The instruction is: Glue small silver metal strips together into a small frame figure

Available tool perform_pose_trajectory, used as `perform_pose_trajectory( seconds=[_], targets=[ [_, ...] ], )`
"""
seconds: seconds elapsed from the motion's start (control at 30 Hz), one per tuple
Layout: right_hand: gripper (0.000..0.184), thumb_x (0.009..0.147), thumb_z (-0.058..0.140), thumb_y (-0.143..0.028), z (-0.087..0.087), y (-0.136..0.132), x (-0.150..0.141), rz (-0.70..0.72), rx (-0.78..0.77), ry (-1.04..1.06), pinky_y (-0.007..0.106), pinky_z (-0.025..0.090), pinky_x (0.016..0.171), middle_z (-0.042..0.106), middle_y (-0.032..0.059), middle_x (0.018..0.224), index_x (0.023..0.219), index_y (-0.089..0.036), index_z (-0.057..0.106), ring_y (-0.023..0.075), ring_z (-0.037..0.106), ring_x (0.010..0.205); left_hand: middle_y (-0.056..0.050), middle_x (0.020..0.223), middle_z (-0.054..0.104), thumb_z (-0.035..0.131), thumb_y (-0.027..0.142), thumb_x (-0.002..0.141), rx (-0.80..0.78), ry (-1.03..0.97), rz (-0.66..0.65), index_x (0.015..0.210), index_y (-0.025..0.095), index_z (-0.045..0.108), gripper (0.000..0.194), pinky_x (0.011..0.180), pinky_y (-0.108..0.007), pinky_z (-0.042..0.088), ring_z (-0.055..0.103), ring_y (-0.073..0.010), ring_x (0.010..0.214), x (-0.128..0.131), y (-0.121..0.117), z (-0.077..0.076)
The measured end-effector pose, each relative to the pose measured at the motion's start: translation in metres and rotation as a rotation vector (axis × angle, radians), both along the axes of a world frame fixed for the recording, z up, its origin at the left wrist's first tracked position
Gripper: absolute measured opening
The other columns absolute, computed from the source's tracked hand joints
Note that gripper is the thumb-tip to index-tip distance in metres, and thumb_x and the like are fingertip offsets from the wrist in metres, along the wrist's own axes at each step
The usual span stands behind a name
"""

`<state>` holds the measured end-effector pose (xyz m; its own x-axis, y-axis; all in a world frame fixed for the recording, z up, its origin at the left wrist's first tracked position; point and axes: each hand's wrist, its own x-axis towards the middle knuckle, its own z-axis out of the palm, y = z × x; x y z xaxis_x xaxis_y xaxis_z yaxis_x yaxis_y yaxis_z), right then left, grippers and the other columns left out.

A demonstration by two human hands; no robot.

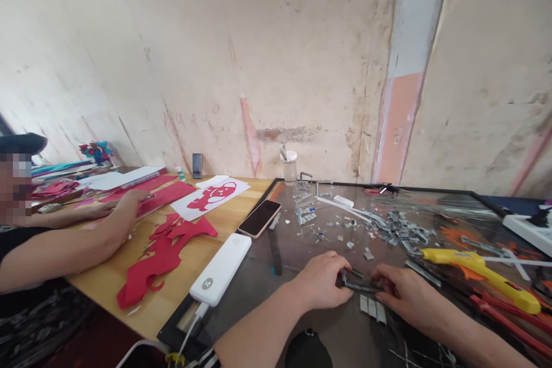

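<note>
In the lower frame, right of centre, the left hand (325, 283) and right hand (400, 288) pinch a thin dark strip (361, 286) between them, fingers nearly closed, over the worktop (254, 277). Positioning appears underway; continuing calls for steady grips.

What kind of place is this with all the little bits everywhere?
It looks like a small craft workshop, though it could be a room used for crafts. You can tell from the yellow glue gun, the cut red scraps and the pile of small grey pieces.
</note>
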<state>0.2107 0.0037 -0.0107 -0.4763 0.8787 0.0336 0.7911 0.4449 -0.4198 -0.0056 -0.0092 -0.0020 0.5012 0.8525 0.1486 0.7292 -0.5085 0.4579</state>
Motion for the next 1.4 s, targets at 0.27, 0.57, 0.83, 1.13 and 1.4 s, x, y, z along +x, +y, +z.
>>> perform_pose_trajectory(
  seconds=[0.27, 0.57, 0.83, 1.13, 1.4],
  targets=[
    [0.019, 0.071, 0.051, -0.019, -0.001, 0.001, 0.003, 0.007, -0.020, 0.044, 0.023, 0.038, 0.057, 0.062, -0.0019, 0.063, 0.086, -0.021, 0.062, 0.0152, 0.059, 0.060, -0.004, 0.091, 0.060, 0.062, 0.029, 0.069, -0.010, -0.014, -0.012, 0.104, 0.020, 0.061, 0.036, 0.072, -0.025, 0.047, 0.058, -0.0163, 0.076, -0.001, 0.000, 0.003],
    [0.022, 0.067, 0.051, -0.016, 0.010, -0.001, 0.000, 0.003, -0.075, 0.062, 0.023, 0.037, 0.056, 0.062, -0.0019, 0.063, 0.086, -0.019, 0.062, 0.0149, 0.058, 0.061, -0.003, 0.087, 0.061, 0.063, 0.024, 0.066, -0.007, -0.049, -0.018, 0.103, 0.019, 0.061, 0.037, 0.070, -0.024, 0.047, 0.057, -0.0153, 0.074, -0.002, 0.000, 0.004],
    [0.023, 0.064, 0.054, -0.012, 0.014, -0.002, 0.003, 0.014, -0.106, 0.070, 0.021, 0.037, 0.055, 0.062, -0.0025, 0.064, 0.084, -0.019, 0.062, 0.0141, 0.058, 0.061, -0.003, 0.083, 0.061, 0.061, 0.018, 0.065, 0.005, -0.066, -0.036, 0.102, 0.017, 0.062, 0.037, 0.067, -0.022, 0.045, 0.057, -0.0146, 0.073, -0.002, 0.000, 0.003],
    [0.018, 0.064, 0.053, -0.013, 0.013, 0.000, 0.005, 0.030, -0.113, 0.090, 0.021, 0.036, 0.054, 0.062, -0.0024, 0.064, 0.079, -0.019, 0.062, 0.0136, 0.056, 0.060, -0.002, 0.083, 0.062, 0.059, 0.014, 0.065, 0.003, -0.038, -0.058, 0.104, 0.017, 0.062, 0.039, 0.068, -0.023, 0.046, 0.056, -0.0143, 0.072, -0.003, 0.000, 0.005],
    [0.016, 0.066, 0.053, -0.011, 0.011, 0.001, 0.004, 0.028, -0.080, 0.090, 0.021, 0.035, 0.054, 0.061, -0.0027, 0.062, 0.076, -0.018, 0.063, 0.0127, 0.054, 0.059, -0.001, 0.079, 0.061, 0.057, 0.013, 0.066, -0.010, -0.023, -0.048, 0.100, 0.017, 0.064, 0.035, 0.067, -0.023, 0.046, 0.056, -0.0134, 0.069, -0.004, 0.002, 0.005]
  ],
)
